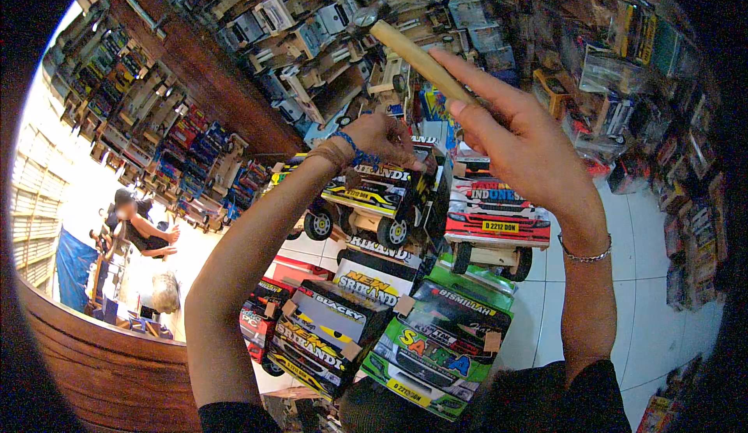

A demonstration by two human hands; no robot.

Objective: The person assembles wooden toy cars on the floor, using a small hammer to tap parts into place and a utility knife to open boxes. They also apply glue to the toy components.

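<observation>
My right hand (518, 133) is closed round the wooden handle of a hammer (417, 59), raised with its metal head toward the upper left. My left hand (382, 139) is bent over the top of a black and yellow toy truck (366, 188). Its fingertips are pinched together against the truck's upper right part; anything small between them is hidden. Black wheels show below that truck. Beside it on the right, under my right hand, stands a red and white toy truck (499, 213) with a wooden underside.
Nearer me stand a green toy truck (436, 347) and a black and grey one (323, 339), with a red one (255, 316) at left. Wooden toy parts (335, 36) are stacked behind. Another person (144, 227) sits at far left. White tiles (576, 293) cover the floor.
</observation>
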